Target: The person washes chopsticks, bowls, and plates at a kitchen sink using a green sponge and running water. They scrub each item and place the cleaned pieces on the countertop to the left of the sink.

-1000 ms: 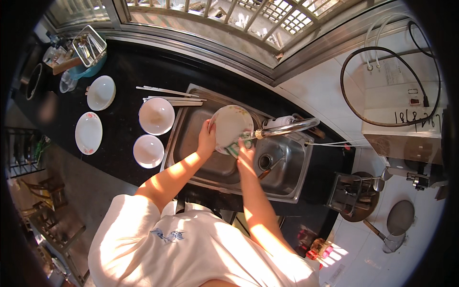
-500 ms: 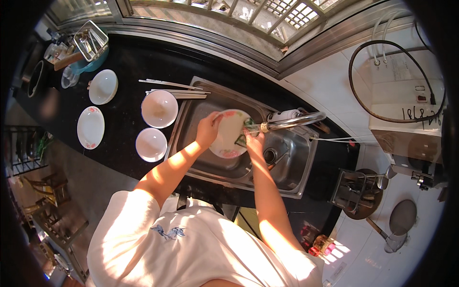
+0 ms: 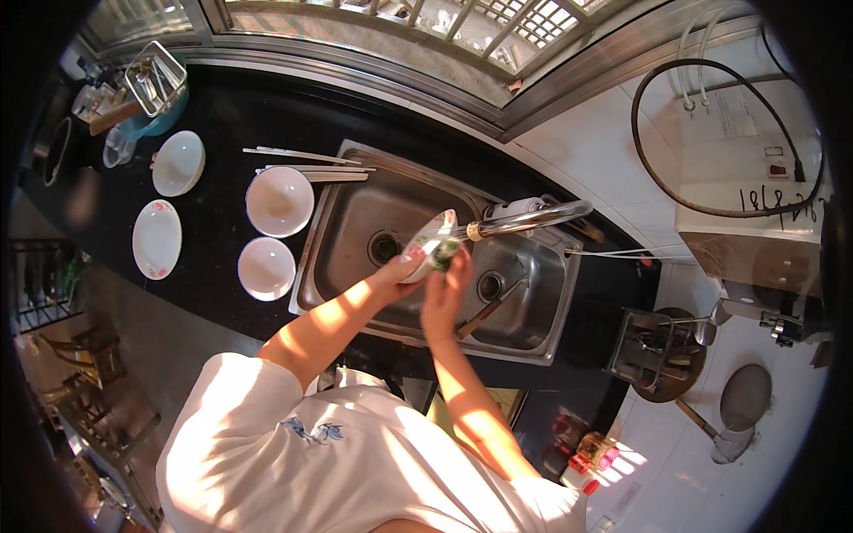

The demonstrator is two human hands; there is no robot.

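My left hand (image 3: 394, 271) grips a white plate (image 3: 427, 242), tilted almost on edge over the double steel sink (image 3: 351, 209). Against the plate's right face my right hand (image 3: 444, 282) presses a green scouring pad (image 3: 443, 256). The steel tap (image 3: 531, 218) reaches in from the right, its spout just above the plate. Left of the sink, on the black counter (image 3: 218, 133), stand two white bowls (image 3: 278, 202) (image 3: 266, 268), with chopsticks (image 3: 306, 164) lying behind them.
Two white dishes (image 3: 178, 163) (image 3: 157, 238) lie further left on the counter, near a metal basket (image 3: 156, 82). A utensil handle (image 3: 484, 313) rests in the right basin. A wire rack (image 3: 656, 346) and a white appliance (image 3: 755, 200) stand on the right.
The plate has turned from facing up to nearly edge-on and shifted right toward the tap. My right hand has stayed on it with the pad.
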